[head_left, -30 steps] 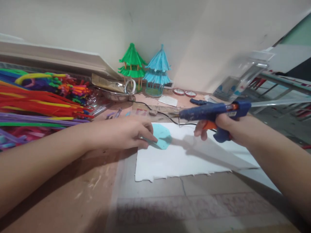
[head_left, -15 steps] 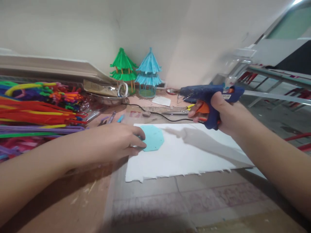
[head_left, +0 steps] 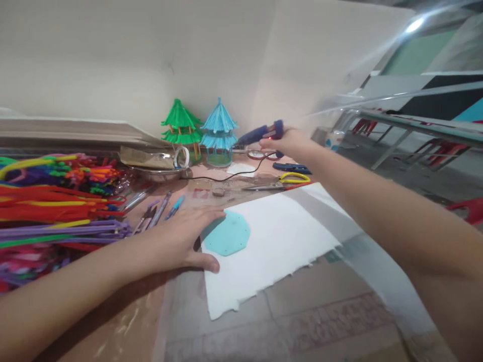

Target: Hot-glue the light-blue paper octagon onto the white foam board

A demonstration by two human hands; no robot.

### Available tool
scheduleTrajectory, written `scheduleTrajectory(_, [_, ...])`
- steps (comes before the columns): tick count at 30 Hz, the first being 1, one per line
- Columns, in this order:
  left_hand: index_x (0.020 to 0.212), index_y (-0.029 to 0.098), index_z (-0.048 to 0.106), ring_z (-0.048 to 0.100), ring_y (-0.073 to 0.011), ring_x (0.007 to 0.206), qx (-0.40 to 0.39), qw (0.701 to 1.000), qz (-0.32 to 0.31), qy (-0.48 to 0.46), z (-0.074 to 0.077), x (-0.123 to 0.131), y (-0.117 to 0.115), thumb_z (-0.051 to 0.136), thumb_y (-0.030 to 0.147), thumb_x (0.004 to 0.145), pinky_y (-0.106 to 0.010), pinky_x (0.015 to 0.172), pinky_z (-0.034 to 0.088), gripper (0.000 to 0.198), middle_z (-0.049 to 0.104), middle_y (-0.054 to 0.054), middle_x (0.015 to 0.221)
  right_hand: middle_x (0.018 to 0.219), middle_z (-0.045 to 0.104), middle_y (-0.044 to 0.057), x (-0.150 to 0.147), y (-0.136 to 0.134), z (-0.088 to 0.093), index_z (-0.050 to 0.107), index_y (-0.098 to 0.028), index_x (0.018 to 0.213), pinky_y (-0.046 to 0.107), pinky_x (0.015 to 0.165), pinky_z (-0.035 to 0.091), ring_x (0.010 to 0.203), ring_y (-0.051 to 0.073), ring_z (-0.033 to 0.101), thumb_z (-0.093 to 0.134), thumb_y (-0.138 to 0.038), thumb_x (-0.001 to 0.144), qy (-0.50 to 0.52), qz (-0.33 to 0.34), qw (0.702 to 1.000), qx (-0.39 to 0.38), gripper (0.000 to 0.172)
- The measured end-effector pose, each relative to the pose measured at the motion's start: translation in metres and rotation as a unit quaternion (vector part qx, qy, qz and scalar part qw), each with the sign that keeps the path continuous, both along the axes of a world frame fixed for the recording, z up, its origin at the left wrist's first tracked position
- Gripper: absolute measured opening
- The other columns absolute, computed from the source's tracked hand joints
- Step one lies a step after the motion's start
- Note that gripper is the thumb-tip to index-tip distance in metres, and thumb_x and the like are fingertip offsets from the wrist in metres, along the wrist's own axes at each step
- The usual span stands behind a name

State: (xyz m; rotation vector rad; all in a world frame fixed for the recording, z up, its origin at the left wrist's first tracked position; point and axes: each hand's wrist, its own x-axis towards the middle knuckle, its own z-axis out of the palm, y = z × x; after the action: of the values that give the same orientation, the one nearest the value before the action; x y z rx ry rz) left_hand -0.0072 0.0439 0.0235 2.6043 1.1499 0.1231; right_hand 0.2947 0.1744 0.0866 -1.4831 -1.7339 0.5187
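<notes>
Okay, far left of the frame, colourful pipe cleaners [head_left: 56,201] are lying in a heap. At centre-left the left hand [head_left: 181,236] is resting palm down with fingers spread, holding nothing and lying against the left edge of the teal octagon [head_left: 227,235], which is sitting on the left end of the white sheet [head_left: 279,241] in mid-frame. At upper centre the right hand [head_left: 289,142] is closing around the blue glue gun [head_left: 260,134], just right of the blue pagoda model [head_left: 219,125], with yellow-handled scissors [head_left: 290,178] lying below it.

Left hand [head_left: 181,236] flat, right grip [head_left: 289,142] outstretched
</notes>
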Motion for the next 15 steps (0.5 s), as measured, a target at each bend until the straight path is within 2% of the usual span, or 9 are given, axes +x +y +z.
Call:
scheduleTrajectory(3, [0.148, 0.016, 0.049, 0.043, -0.0419, 0.145, 0.030, 0.999, 0.001, -0.020, -0.004, 0.004, -0.003, 0.083, 0.062, 0.070, -0.058, 0.120, 0.035, 0.097, 0.050, -0.021, 0.155, 0.092, 0.073, 0.007, -0.005, 0.018, -0.019, 0.072, -0.012, 0.109, 0.026, 0.071, 0.052, 0.081, 0.015, 0.065, 0.071, -0.030, 0.091, -0.055, 0.005, 0.997, -0.055, 0.025])
scheduleTrajectory(7, [0.146, 0.016, 0.051, 0.046, -0.0425, 0.142, 0.023, 0.999, 0.012, -0.030, 0.000, 0.005, -0.005, 0.087, 0.059, 0.066, -0.059, 0.118, 0.037, 0.098, 0.053, -0.021, 0.152, 0.081, 0.072, 0.008, -0.010, 0.021, -0.038, 0.072, -0.010, 0.100, 0.025, 0.062, 0.050, 0.069, 0.014, 0.062, 0.065, -0.030, 0.096, -0.093, -0.002, 0.991, -0.092, 0.022])
scheduleTrajectory(11, [0.148, 0.022, 0.047, 0.048, -0.0389, 0.141, 0.008, 0.999, 0.030, -0.043, 0.006, 0.008, -0.008, 0.091, 0.054, 0.064, -0.054, 0.115, 0.040, 0.101, 0.054, -0.016, 0.152, 0.080, 0.073, 0.007, -0.008, 0.018, -0.041, 0.072, -0.011, 0.098, 0.025, 0.063, 0.052, 0.068, 0.015, 0.063, 0.065, -0.028, 0.096, -0.147, -0.009, 0.983, -0.105, 0.019])
scheduleTrajectory(15, [0.143, 0.022, 0.051, 0.053, -0.0410, 0.135, 0.026, 0.996, 0.081, -0.036, 0.008, 0.011, -0.007, 0.082, 0.053, 0.076, -0.059, 0.112, 0.040, 0.080, 0.059, -0.017, 0.145, 0.095, 0.077, 0.010, 0.000, 0.013, -0.035, 0.073, -0.013, 0.106, 0.027, 0.074, 0.053, 0.080, 0.019, 0.070, 0.067, -0.028, 0.094, -0.219, -0.018, 0.970, -0.100, 0.020])
